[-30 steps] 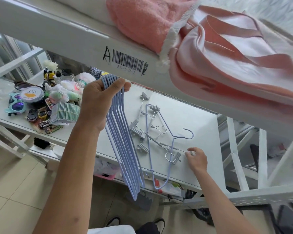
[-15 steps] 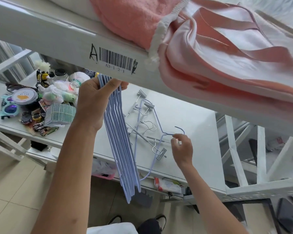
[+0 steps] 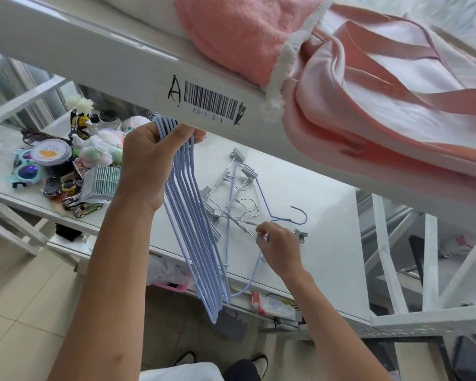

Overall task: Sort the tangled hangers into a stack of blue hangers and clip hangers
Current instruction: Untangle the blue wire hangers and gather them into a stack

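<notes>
My left hand (image 3: 149,166) grips a bunch of several blue hangers (image 3: 195,237) by their tops, and they hang down over the front edge of the white shelf (image 3: 322,243). On the shelf lies a tangle of metal clip hangers (image 3: 231,204) with one blue hanger (image 3: 297,217) threaded through them. My right hand (image 3: 280,248) pinches the rod of a clip hanger close to the blue hanger's neck, just below its hook. A clip (image 3: 300,235) pokes out to the right of that hand.
Small clutter fills the shelf's left end: sunglasses (image 3: 26,174), a round tin (image 3: 51,155), toy cars (image 3: 74,204), a comb-like pack (image 3: 102,182). An upper shelf beam (image 3: 121,78) with a barcode label overhangs, carrying pink cloth (image 3: 368,86). White frame struts (image 3: 429,270) stand at the right.
My right hand has shifted from the shelf's front area onto the tangle near the blue hanger's hook and closed on a rod. The left hand keeps holding the blue bunch.
</notes>
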